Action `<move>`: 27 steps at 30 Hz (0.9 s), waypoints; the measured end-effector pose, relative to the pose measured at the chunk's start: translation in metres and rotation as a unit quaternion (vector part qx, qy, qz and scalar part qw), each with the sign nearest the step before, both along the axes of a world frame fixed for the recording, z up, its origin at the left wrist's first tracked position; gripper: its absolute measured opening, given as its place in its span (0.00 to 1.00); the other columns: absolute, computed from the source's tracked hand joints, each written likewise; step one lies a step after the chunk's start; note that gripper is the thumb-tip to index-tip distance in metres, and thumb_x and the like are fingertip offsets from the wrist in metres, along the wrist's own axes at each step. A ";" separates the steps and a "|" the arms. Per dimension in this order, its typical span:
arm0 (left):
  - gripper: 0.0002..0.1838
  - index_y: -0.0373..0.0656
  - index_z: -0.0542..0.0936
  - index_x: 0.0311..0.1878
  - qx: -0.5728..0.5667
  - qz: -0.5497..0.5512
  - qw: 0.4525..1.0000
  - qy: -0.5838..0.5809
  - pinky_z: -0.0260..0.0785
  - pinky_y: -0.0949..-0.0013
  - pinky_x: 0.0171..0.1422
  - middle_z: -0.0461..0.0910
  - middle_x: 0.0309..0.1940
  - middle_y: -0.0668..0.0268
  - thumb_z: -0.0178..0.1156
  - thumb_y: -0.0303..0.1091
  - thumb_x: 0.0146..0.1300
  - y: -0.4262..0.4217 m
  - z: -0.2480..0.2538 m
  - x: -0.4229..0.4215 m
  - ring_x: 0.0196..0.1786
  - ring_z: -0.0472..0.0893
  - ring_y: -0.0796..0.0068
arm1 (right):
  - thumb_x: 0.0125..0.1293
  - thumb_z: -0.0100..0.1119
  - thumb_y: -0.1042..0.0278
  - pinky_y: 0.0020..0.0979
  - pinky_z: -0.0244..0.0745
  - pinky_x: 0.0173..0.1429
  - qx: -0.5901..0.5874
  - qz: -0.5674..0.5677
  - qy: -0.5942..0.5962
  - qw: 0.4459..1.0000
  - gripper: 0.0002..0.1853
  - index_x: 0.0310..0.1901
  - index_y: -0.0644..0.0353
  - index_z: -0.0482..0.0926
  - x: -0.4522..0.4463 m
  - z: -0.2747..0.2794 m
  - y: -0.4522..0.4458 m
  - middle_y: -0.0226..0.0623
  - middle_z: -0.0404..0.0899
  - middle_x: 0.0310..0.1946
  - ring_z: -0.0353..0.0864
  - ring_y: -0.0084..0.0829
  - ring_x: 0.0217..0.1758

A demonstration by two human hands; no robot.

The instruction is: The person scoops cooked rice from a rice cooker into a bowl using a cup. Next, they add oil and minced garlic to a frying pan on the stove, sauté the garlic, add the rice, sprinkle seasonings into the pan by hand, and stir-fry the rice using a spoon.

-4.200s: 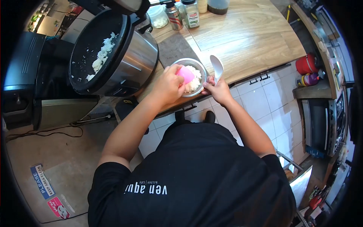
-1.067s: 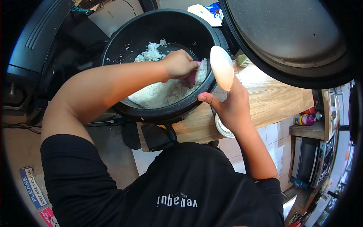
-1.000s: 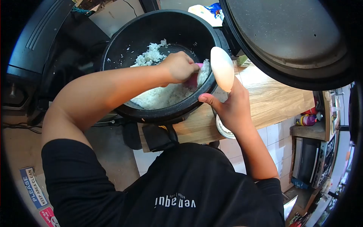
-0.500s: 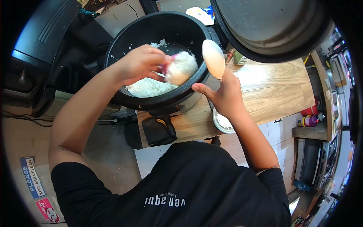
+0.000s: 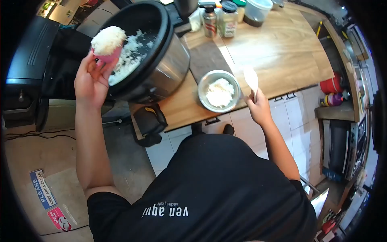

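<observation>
My left hand (image 5: 93, 78) is closed around a small pink cup (image 5: 109, 54), which is heaped with white rice (image 5: 109, 39). It is raised over the near left rim of a large rice cooker (image 5: 171, 66), whose dark pot has rice (image 5: 135, 52) spread inside. My right hand (image 5: 260, 108) grips the handle of a white rice paddle (image 5: 251, 79), its blade pointing away from me. Just left of that hand, a round metal bowl (image 5: 202, 101) with rice (image 5: 219, 93) in it stands on the wooden table (image 5: 278, 52).
Behind the bowl stand a spray can (image 5: 209, 22), a jar (image 5: 228, 20) and a clear tub (image 5: 258, 11). A black cloth-like item (image 5: 149, 121) hangs at the table's front left corner. Cables (image 5: 44, 136) run along the floor at left.
My left hand has lifted the rice-filled cup out of the cooker, up and left. My right hand has carried the paddle away from the cooker rim to beside the bowl. The view has shifted.
</observation>
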State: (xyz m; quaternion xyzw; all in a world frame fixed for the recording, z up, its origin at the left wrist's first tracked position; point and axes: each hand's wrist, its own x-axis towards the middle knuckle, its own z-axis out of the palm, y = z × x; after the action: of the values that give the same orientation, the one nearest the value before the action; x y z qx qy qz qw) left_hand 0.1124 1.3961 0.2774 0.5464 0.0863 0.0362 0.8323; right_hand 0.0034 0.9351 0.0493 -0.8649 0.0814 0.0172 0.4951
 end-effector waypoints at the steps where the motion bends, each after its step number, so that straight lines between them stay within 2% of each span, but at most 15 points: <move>1: 0.21 0.29 0.74 0.67 -0.008 0.021 1.000 -0.001 0.78 0.43 0.73 0.78 0.66 0.50 0.54 0.37 0.82 0.001 -0.011 0.009 0.71 0.78 0.51 | 0.69 0.65 0.68 0.37 0.75 0.43 0.020 -0.010 -0.029 0.999 0.17 0.57 0.65 0.79 -0.009 -0.008 -0.005 0.40 0.82 0.31 0.76 0.30 0.33; 4: 0.20 0.28 0.74 0.65 0.098 0.097 0.990 0.009 0.77 0.40 0.74 0.78 0.65 0.49 0.54 0.36 0.82 -0.002 -0.024 0.031 0.70 0.78 0.49 | 0.70 0.66 0.67 0.37 0.76 0.42 0.029 0.001 0.006 1.000 0.16 0.56 0.65 0.79 -0.023 -0.028 -0.018 0.39 0.81 0.31 0.77 0.29 0.34; 6: 0.22 0.27 0.72 0.67 0.096 0.102 0.990 0.003 0.74 0.40 0.77 0.77 0.67 0.48 0.54 0.36 0.82 -0.008 -0.024 0.032 0.71 0.77 0.48 | 0.71 0.66 0.66 0.36 0.76 0.43 0.037 0.007 0.024 0.999 0.15 0.52 0.65 0.78 -0.028 -0.050 -0.026 0.38 0.81 0.30 0.77 0.28 0.34; 9: 0.25 0.27 0.67 0.74 0.074 0.043 0.994 -0.069 0.72 0.43 0.80 0.72 0.72 0.44 0.51 0.34 0.83 -0.049 -0.005 -0.008 0.75 0.74 0.46 | 0.73 0.67 0.66 0.31 0.79 0.37 0.158 0.010 0.080 0.984 0.11 0.45 0.63 0.77 -0.032 -0.058 -0.026 0.34 0.82 0.32 0.81 0.24 0.32; 12: 0.23 0.26 0.69 0.73 0.015 0.004 0.995 -0.099 0.70 0.41 0.81 0.73 0.73 0.44 0.52 0.33 0.83 -0.105 -0.021 -0.060 0.74 0.76 0.47 | 0.74 0.67 0.66 0.30 0.83 0.36 0.260 -0.003 0.076 0.963 0.11 0.46 0.63 0.78 -0.031 -0.080 -0.020 0.33 0.83 0.34 0.85 0.24 0.33; 14: 0.14 0.29 0.82 0.57 0.090 0.031 0.993 -0.071 0.71 0.43 0.79 0.72 0.74 0.44 0.54 0.30 0.81 -0.152 -0.051 -0.084 0.75 0.75 0.50 | 0.75 0.68 0.66 0.31 0.86 0.38 0.282 0.004 0.092 0.955 0.12 0.47 0.64 0.77 -0.025 -0.084 -0.013 0.34 0.84 0.35 0.87 0.24 0.36; 15: 0.10 0.30 0.83 0.46 0.252 0.012 0.948 -0.196 0.71 0.44 0.78 0.73 0.74 0.42 0.58 0.28 0.78 -0.169 -0.085 -0.088 0.75 0.75 0.48 | 0.75 0.68 0.66 0.31 0.86 0.38 0.311 0.008 0.086 0.947 0.12 0.47 0.65 0.77 -0.023 -0.085 -0.007 0.34 0.84 0.35 0.87 0.24 0.36; 16: 0.10 0.31 0.84 0.36 0.401 -0.007 0.861 -0.312 0.71 0.44 0.77 0.73 0.73 0.40 0.62 0.26 0.75 -0.184 -0.123 -0.088 0.75 0.75 0.47 | 0.75 0.68 0.67 0.31 0.86 0.38 0.338 0.013 0.081 0.938 0.12 0.48 0.65 0.77 -0.021 -0.085 -0.001 0.35 0.84 0.36 0.87 0.24 0.37; 19: 0.11 0.33 0.80 0.28 0.618 -0.114 0.681 -0.376 0.69 0.47 0.76 0.72 0.72 0.37 0.69 0.26 0.65 -0.222 -0.199 -0.085 0.73 0.75 0.37 | 0.76 0.67 0.65 0.31 0.86 0.41 0.277 0.066 0.084 0.955 0.13 0.45 0.60 0.71 -0.013 -0.087 0.006 0.38 0.83 0.38 0.87 0.27 0.38; 20: 0.10 0.33 0.80 0.29 0.649 -0.157 0.653 -0.357 0.69 0.47 0.77 0.72 0.72 0.37 0.70 0.26 0.63 -0.230 -0.209 -0.088 0.72 0.75 0.34 | 0.76 0.67 0.65 0.31 0.87 0.41 0.250 0.087 0.062 0.962 0.13 0.45 0.60 0.71 -0.012 -0.087 0.008 0.38 0.83 0.37 0.88 0.27 0.37; 21: 0.10 0.33 0.80 0.29 0.648 -0.158 0.652 -0.360 0.69 0.47 0.77 0.72 0.72 0.37 0.70 0.26 0.63 -0.229 -0.214 -0.089 0.72 0.75 0.34 | 0.71 0.70 0.66 0.34 0.82 0.41 0.274 0.045 0.097 0.956 0.12 0.44 0.64 0.78 -0.014 -0.086 0.009 0.37 0.84 0.34 0.85 0.26 0.34; 24: 0.13 0.33 0.79 0.27 0.637 -0.102 0.655 -0.392 0.70 0.49 0.73 0.72 0.72 0.38 0.68 0.27 0.66 -0.224 -0.219 -0.083 0.70 0.77 0.37 | 0.70 0.71 0.65 0.36 0.82 0.42 0.207 0.052 0.051 0.976 0.13 0.42 0.64 0.78 -0.011 -0.079 0.007 0.41 0.85 0.35 0.85 0.28 0.34; 25: 0.13 0.33 0.79 0.27 0.654 -0.106 0.643 -0.385 0.71 0.51 0.73 0.72 0.73 0.38 0.68 0.28 0.67 -0.222 -0.220 -0.083 0.69 0.77 0.38 | 0.72 0.68 0.59 0.41 0.81 0.46 0.144 0.076 0.082 0.983 0.15 0.45 0.64 0.80 -0.009 -0.076 0.002 0.49 0.87 0.39 0.89 0.39 0.40; 26: 0.14 0.33 0.79 0.27 0.669 -0.109 0.630 -0.378 0.72 0.52 0.72 0.72 0.73 0.38 0.67 0.28 0.67 -0.221 -0.222 -0.083 0.69 0.78 0.39 | 0.72 0.68 0.59 0.41 0.81 0.46 0.145 0.075 0.082 0.983 0.15 0.45 0.64 0.80 -0.012 -0.068 -0.001 0.49 0.87 0.39 0.89 0.39 0.40; 27: 0.14 0.33 0.79 0.27 0.669 -0.110 0.629 -0.380 0.72 0.52 0.72 0.72 0.73 0.38 0.67 0.28 0.67 -0.222 -0.223 -0.083 0.69 0.78 0.39 | 0.74 0.64 0.55 0.44 0.80 0.50 0.124 0.081 0.018 0.989 0.17 0.49 0.63 0.81 -0.015 -0.060 -0.004 0.53 0.87 0.42 0.88 0.45 0.45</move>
State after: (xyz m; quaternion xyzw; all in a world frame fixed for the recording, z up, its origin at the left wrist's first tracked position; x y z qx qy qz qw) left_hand 0.0291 1.1745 0.0548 0.8962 -0.3465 0.1972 0.1946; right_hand -0.0112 0.9308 -0.0110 -0.7999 0.0172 0.0827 0.5941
